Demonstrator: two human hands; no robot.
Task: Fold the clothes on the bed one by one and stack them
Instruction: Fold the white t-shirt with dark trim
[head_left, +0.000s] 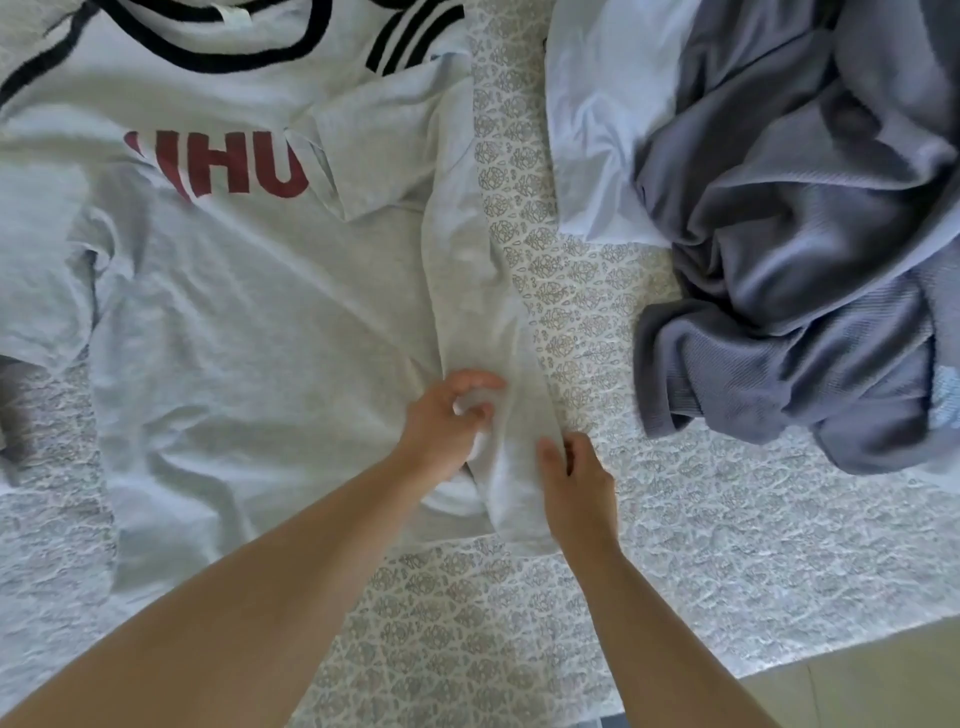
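A light grey T-shirt (249, 291) with red letters and black stripes at the collar and shoulder lies spread on the bed, its right side folded inward into a long strip. My left hand (441, 431) pinches a bunch of the shirt's fabric near the lower right hem. Beside it, my right hand (576, 483) grips the hem edge of the folded strip. A crumpled blue-grey garment (789, 291) lies in a heap at the right, with a pale blue one (597, 130) under it.
The bed cover (571, 322) is white with a grey leaf pattern. Its front edge runs diagonally at the lower right, with pale floor (883, 686) beyond it. A dark bit of cloth (8, 415) shows at the far left edge.
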